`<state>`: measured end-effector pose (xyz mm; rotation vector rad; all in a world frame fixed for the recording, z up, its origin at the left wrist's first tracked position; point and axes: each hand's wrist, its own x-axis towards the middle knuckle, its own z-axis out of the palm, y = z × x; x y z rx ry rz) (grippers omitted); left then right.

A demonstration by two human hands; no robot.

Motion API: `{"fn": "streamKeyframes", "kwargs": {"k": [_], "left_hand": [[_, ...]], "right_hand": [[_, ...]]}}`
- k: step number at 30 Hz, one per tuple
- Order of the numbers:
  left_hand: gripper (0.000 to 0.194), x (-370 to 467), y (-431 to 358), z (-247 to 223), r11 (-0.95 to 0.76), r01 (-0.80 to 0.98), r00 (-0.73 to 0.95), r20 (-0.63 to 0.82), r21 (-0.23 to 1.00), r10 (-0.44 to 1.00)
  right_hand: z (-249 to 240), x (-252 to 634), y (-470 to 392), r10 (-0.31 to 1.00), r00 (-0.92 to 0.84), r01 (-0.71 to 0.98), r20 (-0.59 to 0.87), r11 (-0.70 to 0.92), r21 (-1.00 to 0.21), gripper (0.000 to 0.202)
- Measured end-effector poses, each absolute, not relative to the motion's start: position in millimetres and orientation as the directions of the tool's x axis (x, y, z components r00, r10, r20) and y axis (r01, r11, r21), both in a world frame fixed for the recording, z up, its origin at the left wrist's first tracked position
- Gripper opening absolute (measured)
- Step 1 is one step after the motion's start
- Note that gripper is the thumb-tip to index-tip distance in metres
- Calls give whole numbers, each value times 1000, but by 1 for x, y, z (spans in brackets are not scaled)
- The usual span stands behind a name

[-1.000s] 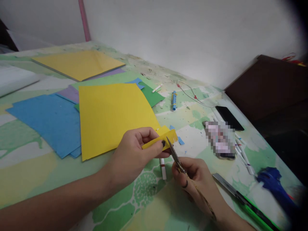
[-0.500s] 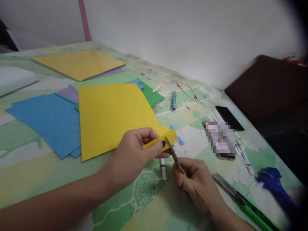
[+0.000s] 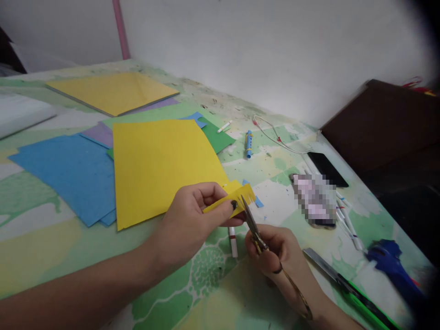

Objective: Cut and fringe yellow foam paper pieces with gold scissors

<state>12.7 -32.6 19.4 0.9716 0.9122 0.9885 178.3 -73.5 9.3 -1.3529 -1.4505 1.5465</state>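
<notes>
My left hand (image 3: 199, 215) pinches a folded yellow paper strip (image 3: 245, 193), thumb on top. Small slits run along the strip's right part. My right hand (image 3: 283, 261) is closed around the handles of small scissors (image 3: 252, 222), whose blade tips lie at the strip's lower edge, just right of my left thumb. A large yellow sheet (image 3: 161, 169) lies behind my left hand. Small blue scraps (image 3: 258, 201) rest on the table just beyond the strip. Under my left fingers is a white marker (image 3: 233, 243) with a dark red band, its far end hidden.
Blue sheets (image 3: 68, 174) and a yellow pad (image 3: 117, 91) lie at the left. Behind the hands is a rolled blue paper (image 3: 249, 144). To the right are two phones (image 3: 328, 169), markers (image 3: 349, 227), a green cutter (image 3: 364, 305) and a blue tool (image 3: 392, 263).
The scissors' tips have moved slightly right along the strip, and their handles have spread wider, with my right thumb lower. The slit edge looks slightly shifted. My left hand has barely moved.
</notes>
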Motion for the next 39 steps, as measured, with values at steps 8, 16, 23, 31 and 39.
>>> {"fn": "streamKeyframes", "kwargs": {"k": [8, 16, 23, 31, 39], "left_hand": [[17, 12, -32, 19, 235, -261, 297, -153, 936, 942], [13, 13, -32, 20, 253, -265, 293, -172, 931, 940], [15, 13, -34, 20, 250, -257, 309, -166, 934, 937], [16, 10, -33, 15, 250, -243, 328, -163, 937, 930], [17, 12, -32, 18, 258, -240, 333, -171, 936, 928]], "right_hand": [[8, 179, -74, 920, -302, 176, -250, -204, -963, 53], [7, 180, -74, 923, -296, 181, -246, -199, -963, 55], [8, 178, -73, 923, -272, 210, -273, -220, -953, 51], [11, 176, -71, 934, -248, 237, -257, -199, -951, 37], [9, 177, -71, 935, -234, 287, -265, -194, -938, 41]]}}
